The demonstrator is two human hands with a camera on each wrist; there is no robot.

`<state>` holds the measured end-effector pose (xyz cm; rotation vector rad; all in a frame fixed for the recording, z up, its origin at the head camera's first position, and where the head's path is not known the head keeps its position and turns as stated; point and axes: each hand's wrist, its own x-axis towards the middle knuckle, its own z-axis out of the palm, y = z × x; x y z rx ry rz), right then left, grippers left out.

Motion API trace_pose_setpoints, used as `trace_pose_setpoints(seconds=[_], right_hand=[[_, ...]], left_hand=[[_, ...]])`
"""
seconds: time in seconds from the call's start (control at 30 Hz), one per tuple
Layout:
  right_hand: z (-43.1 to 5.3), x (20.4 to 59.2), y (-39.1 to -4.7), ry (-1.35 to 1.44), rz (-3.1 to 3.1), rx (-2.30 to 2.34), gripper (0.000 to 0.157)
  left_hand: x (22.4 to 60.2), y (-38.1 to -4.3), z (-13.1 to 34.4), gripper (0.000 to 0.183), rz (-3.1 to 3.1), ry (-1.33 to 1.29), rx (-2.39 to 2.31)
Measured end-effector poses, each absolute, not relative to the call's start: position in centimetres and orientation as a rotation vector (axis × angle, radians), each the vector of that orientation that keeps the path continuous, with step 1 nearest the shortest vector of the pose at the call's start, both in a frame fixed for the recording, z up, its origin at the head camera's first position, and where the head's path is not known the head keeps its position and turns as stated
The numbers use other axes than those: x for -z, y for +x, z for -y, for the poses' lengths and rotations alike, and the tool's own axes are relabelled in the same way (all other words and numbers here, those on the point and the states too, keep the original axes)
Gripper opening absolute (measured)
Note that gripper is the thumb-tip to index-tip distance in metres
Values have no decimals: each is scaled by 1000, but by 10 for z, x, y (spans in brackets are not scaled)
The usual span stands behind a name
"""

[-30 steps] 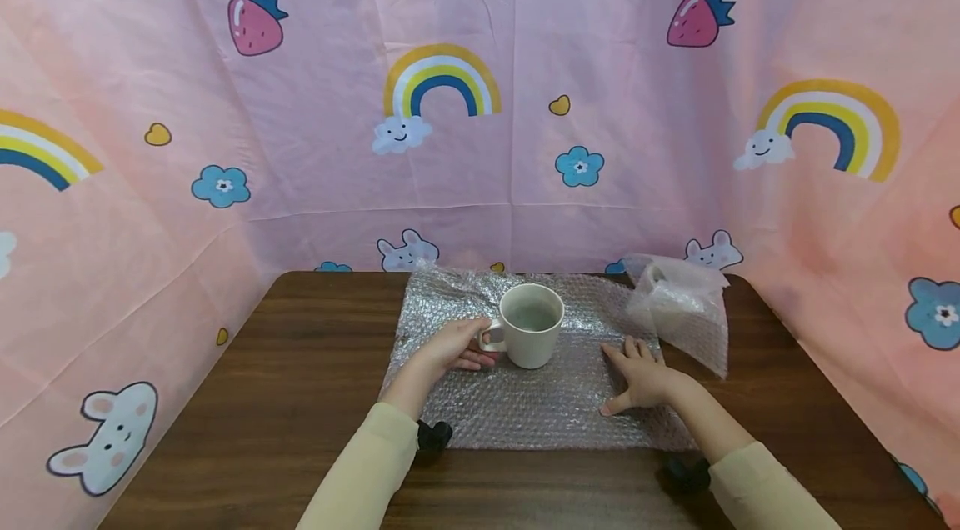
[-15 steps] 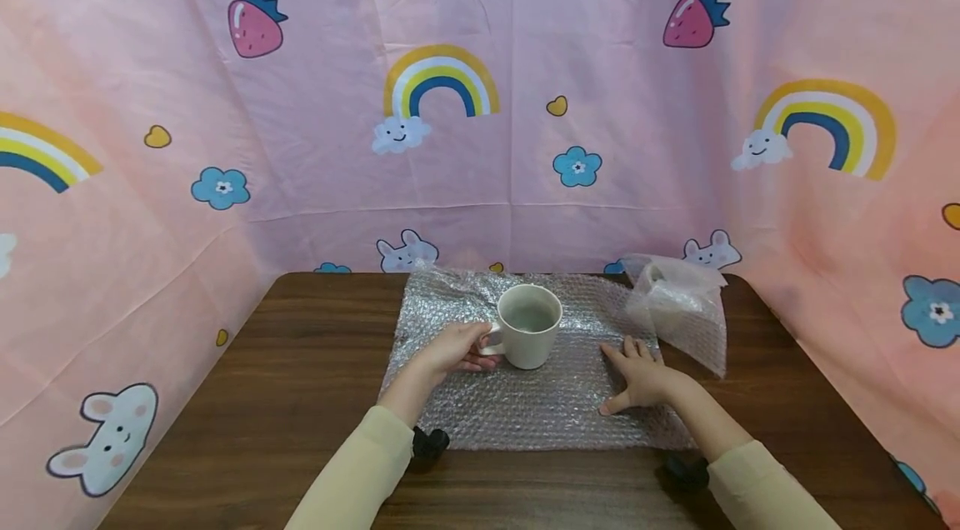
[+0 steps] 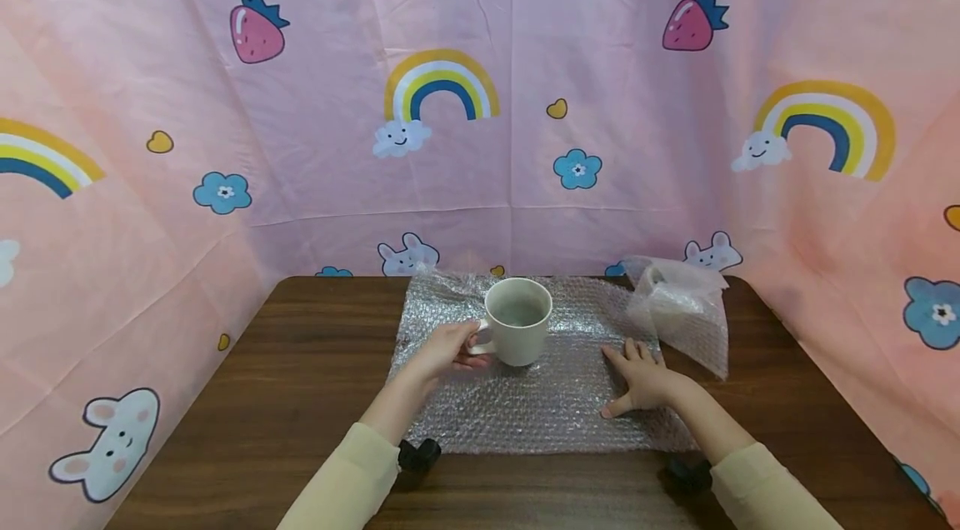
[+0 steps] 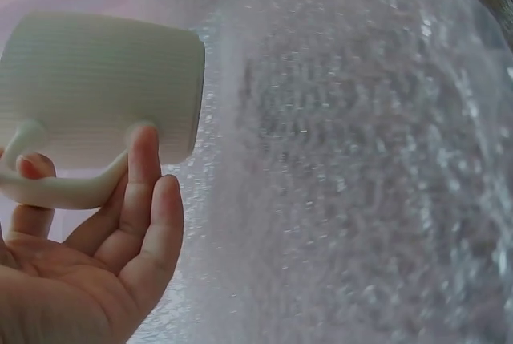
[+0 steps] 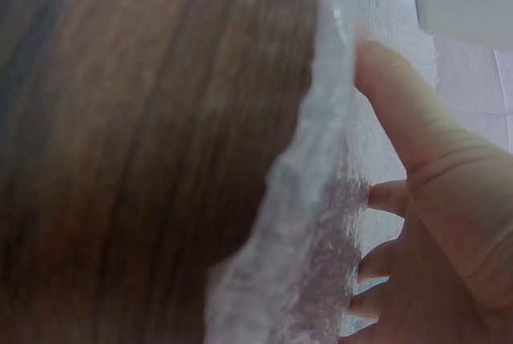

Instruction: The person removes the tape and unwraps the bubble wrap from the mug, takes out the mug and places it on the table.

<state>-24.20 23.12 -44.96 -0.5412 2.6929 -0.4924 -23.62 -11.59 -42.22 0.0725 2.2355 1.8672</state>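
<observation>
A pale mug (image 3: 517,330) with fine ridges round its side is held by its handle in my left hand (image 3: 447,349). In the left wrist view the fingers of the left hand (image 4: 104,248) curl round the handle (image 4: 72,190), and the mug's wall (image 4: 104,87) shows above them. Under the mug lies a sheet of bubble wrap (image 3: 540,413), spread over the middle of the table. My right hand (image 3: 637,380) rests on the sheet's right part with its fingers spread. Seen from the right wrist, its thumb (image 5: 409,103) presses near the sheet's edge (image 5: 321,103).
At the back right stands a bundle in bubble wrap (image 3: 678,309) with a pale thing inside, one flap reaching forward. The dark wooden table (image 3: 262,397) shows on both sides and in front. A pink patterned cloth (image 3: 510,163) hangs behind and beside the table.
My left fingers have closed round the handle, and the mug has moved slightly left and up in the head view. The right hand stays in place on the bubble wrap.
</observation>
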Motion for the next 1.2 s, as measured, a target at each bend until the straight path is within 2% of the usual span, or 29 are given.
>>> trace_pose_setpoints(seconds=[1.2], right_hand=[[-232, 455, -243, -517, -2701, 508, 115]], left_hand=[[386, -210, 170, 38, -2192, -210, -2156]])
